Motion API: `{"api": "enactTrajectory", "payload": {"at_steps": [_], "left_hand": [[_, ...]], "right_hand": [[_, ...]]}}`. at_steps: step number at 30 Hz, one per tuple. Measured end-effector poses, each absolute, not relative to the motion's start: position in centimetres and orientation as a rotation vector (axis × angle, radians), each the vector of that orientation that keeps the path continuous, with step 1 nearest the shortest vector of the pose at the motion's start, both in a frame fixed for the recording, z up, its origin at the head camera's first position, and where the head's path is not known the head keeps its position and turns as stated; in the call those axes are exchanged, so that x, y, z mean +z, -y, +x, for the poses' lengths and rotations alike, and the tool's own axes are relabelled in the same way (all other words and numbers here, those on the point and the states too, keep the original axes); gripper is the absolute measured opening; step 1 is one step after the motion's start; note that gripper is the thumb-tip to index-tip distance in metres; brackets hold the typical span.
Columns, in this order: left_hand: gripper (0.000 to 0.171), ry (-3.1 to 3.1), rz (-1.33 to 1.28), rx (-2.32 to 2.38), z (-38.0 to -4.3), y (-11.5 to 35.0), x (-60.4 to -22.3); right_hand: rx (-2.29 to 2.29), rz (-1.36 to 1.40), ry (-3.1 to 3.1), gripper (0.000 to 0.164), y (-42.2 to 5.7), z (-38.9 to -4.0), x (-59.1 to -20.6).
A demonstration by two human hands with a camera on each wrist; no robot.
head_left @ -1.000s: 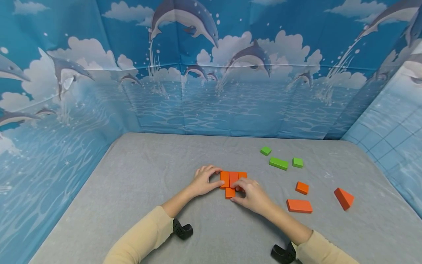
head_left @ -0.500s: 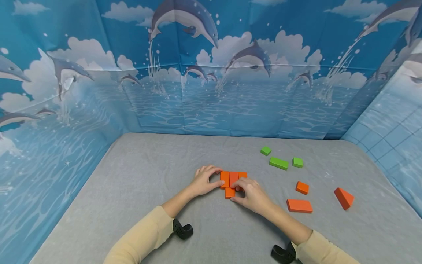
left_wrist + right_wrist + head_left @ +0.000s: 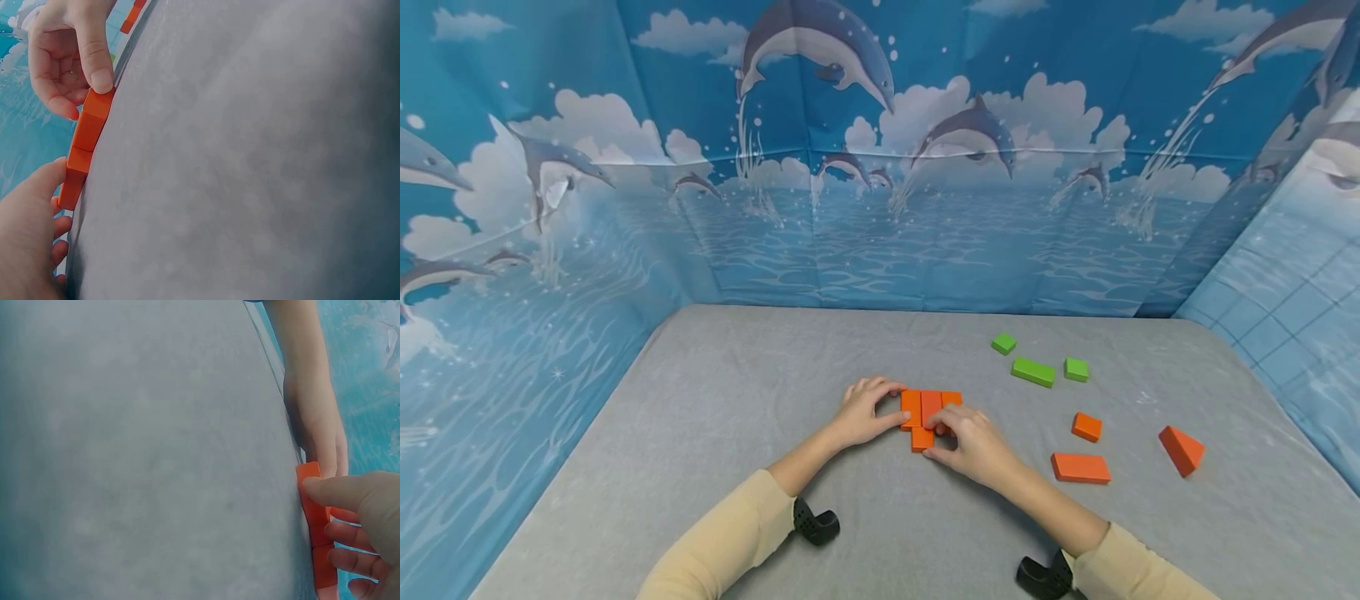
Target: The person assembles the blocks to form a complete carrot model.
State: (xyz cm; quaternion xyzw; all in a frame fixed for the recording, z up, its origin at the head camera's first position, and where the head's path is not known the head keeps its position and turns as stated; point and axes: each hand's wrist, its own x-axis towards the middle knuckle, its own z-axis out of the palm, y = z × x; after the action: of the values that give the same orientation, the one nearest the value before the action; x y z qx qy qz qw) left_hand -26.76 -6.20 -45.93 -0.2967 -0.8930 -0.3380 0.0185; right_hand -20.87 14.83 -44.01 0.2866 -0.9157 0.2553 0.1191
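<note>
Three orange blocks stand side by side in a row on the grey cloth: a left block (image 3: 911, 403), a middle block (image 3: 931, 402) and a right block (image 3: 952, 397), partly hidden. A smaller orange block (image 3: 922, 440) touches the row's near side. With thumb and index finger, my left hand (image 3: 859, 414) grips the left block at its near and far ends. My right hand (image 3: 976, 442) pinches the small block (image 3: 94, 122), thumb on its near side and index finger at its far side. In the right wrist view, the right thumb (image 3: 334, 489) presses on the orange block's face.
Right of the hands lie a small orange block (image 3: 1087, 427), a long orange block (image 3: 1081, 468) and an orange triangular block (image 3: 1183, 451). Farther back are three green blocks, the longest (image 3: 1033, 372) in front. A dolphin-print curtain (image 3: 880, 233) surrounds the table's back and sides.
</note>
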Motion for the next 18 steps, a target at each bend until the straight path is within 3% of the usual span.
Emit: {"api": "enactTrajectory", "payload": {"at_steps": [8, 18], "left_hand": [[0.042, 2.795, -0.907, -1.034, -26.7, 6.2, -46.0], [0.042, 2.787, -0.923, -1.057, -26.9, 6.2, -46.2]], "right_hand": [[0.918, 0.832, 2.523, 0.03, -16.7, -21.1, -42.8], [0.869, 0.405, 2.55, 0.03, -25.1, -21.5, -42.6]]}}
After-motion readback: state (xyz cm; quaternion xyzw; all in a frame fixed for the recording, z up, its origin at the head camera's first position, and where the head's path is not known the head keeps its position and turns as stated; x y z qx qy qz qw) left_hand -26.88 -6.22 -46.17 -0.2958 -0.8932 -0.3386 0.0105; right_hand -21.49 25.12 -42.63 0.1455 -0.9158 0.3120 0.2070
